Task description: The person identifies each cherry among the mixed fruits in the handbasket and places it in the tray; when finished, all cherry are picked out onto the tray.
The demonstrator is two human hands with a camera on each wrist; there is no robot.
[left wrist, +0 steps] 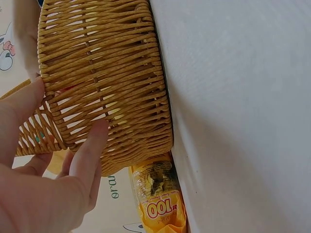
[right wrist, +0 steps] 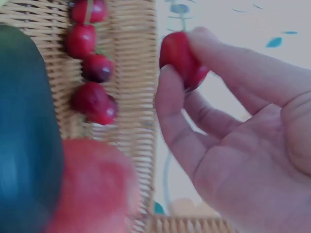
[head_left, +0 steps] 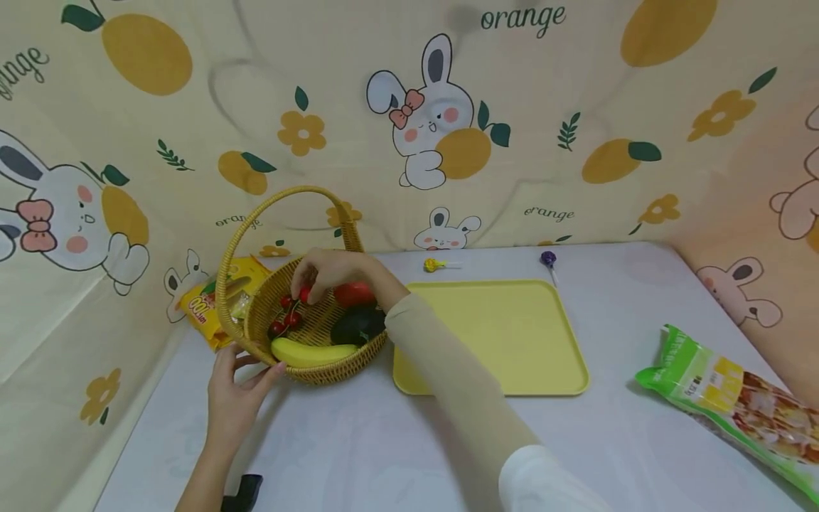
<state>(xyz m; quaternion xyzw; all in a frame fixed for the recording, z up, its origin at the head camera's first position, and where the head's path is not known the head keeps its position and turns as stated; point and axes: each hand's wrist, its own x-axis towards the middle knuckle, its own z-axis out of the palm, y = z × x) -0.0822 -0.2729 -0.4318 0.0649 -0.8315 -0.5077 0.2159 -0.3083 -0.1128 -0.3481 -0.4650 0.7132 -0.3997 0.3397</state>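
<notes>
My right hand (head_left: 335, 269) is over the wicker basket (head_left: 335, 371) and pinches red cherries (right wrist: 179, 54) between thumb and fingers, a thin stem rising from them. More cherries (head_left: 293, 320) lie in the basket's left side. A banana (head_left: 313, 353) lies along the near rim, with a dark, smooth, eggplant-like thing (head_left: 355, 326) and a red round fruit (head_left: 354, 294) to the right. At the basket's near left, my left hand (head_left: 233, 402) grips the rim, thumb at the top edge and fingers against the woven outer wall (left wrist: 102, 73).
A yellow tray (head_left: 499, 341) lies right of the basket, beneath the right forearm. Behind it are a yellow lollipop (head_left: 435, 264) and a purple one (head_left: 548, 259). An orange packet (head_left: 207, 313) leans beside the basket. A green snack bag (head_left: 736, 405) lies far right, a black object (head_left: 245, 492) near front.
</notes>
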